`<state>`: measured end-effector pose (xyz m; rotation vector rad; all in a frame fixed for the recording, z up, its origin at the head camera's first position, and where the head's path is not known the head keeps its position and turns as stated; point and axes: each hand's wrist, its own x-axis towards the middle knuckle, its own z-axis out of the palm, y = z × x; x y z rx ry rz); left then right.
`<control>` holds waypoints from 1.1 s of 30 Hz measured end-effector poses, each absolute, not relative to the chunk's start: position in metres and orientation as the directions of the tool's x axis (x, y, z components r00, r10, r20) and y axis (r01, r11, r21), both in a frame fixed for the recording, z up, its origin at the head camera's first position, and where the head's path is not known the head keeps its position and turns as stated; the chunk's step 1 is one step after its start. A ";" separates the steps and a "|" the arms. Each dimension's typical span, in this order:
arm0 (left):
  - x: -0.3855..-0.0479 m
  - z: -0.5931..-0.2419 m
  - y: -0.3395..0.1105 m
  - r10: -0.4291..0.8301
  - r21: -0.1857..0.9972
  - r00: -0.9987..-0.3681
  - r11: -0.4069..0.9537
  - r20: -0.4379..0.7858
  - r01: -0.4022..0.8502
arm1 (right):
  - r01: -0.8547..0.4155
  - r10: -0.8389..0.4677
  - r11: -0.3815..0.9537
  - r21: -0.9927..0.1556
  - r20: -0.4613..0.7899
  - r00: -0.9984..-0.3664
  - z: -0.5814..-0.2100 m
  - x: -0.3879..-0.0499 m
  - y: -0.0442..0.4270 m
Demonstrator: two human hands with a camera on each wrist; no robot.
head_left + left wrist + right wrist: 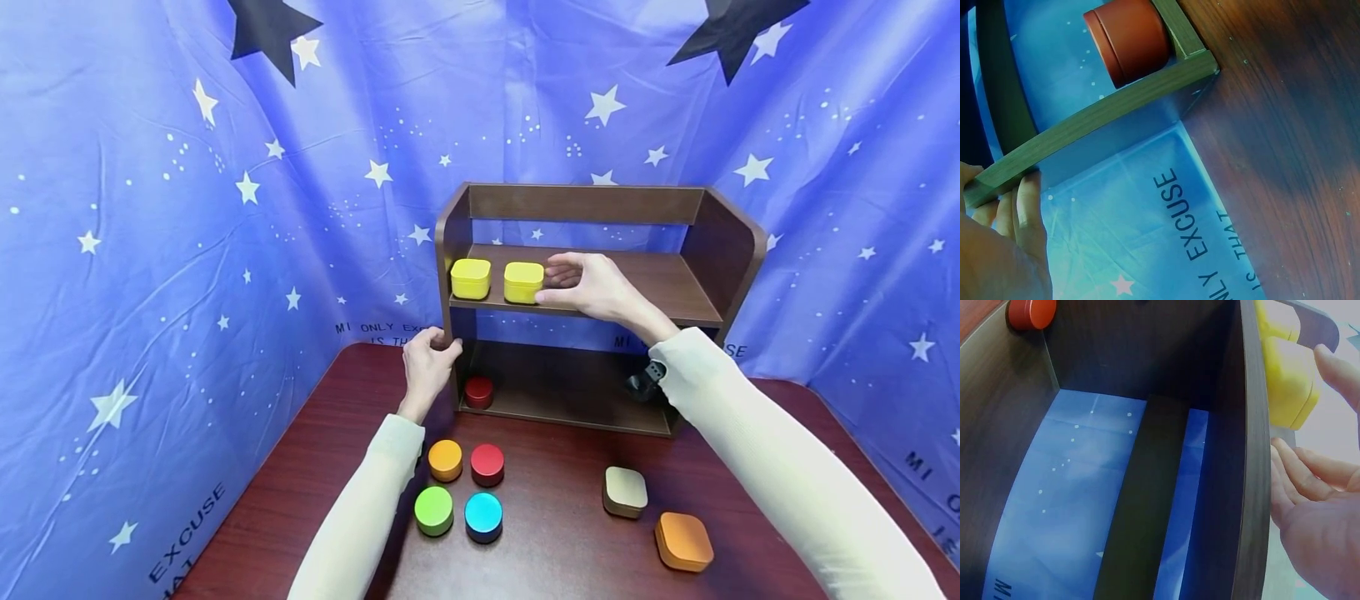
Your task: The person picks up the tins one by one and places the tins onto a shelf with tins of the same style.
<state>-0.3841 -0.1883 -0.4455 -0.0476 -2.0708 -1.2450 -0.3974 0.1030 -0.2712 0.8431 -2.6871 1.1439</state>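
A dark brown two-tier shelf [585, 412] stands on the table. My left hand [429, 364] holds the front edge of its left side panel [1116, 103], the fingers on the outer face and the thumb at the other side. On the upper board sit two yellow rounded-square boxes, the left one [471, 280] near the side panel and the right one [523, 283] beside it. Just right of that second box is my right hand [592, 287], fingers spread apart and thumb close to the box's corner; whether the thumb touches it I cannot tell. A red round tin [478, 392] stands on the lower board, at the left.
In front of the shelf, at left, are orange [446, 461], red [487, 465], green [434, 511] and blue [483, 517] round tins. A beige square box [625, 492] and an orange square box [683, 542] lie at right. Star-patterned curtains [300, 208] surround the table [555, 533].
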 end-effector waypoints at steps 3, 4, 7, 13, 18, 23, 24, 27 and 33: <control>-0.384 -0.444 -0.187 -0.312 0.756 -0.745 0.538 0.590 0.373 | -0.519 -0.428 0.556 -0.649 0.311 -0.848 -0.272 -0.394 0.108; -0.383 -0.444 -0.187 -0.314 0.755 -0.743 0.540 0.591 0.372 | -0.516 -0.421 0.553 -0.654 0.314 -0.851 -0.272 -0.392 0.110; -0.383 -0.443 -0.186 -0.317 0.747 -0.733 0.548 0.602 0.376 | -0.507 -0.401 0.545 -0.668 0.324 -0.857 -0.273 -0.388 0.114; -0.384 -0.444 -0.186 -0.318 0.745 -0.728 0.547 0.607 0.382 | -0.503 -0.383 0.538 -0.676 0.335 -0.861 -0.273 -0.378 0.123; -0.383 -0.444 -0.186 -0.319 0.743 -0.726 0.548 0.610 0.383 | -0.522 -0.389 0.523 -0.673 0.357 -0.850 -0.275 -0.370 0.129; -0.382 -0.443 -0.185 -0.322 0.739 -0.724 0.561 0.609 0.372 | -0.527 -0.389 0.522 -0.670 0.363 -0.847 -0.278 -0.362 0.136; -0.381 -0.444 -0.185 -0.324 0.740 -0.724 0.562 0.609 0.371 | -0.527 -0.389 0.522 -0.671 0.363 -0.847 -0.278 -0.360 0.137; -0.381 -0.444 -0.186 -0.323 0.736 -0.721 0.565 0.613 0.373 | -0.523 -0.385 0.519 -0.676 0.362 -0.849 -0.280 -0.355 0.142; -0.381 -0.444 -0.186 -0.325 0.744 -0.728 0.559 0.604 0.367 | -0.523 -0.373 0.492 -0.696 0.374 -0.849 -0.284 -0.347 0.150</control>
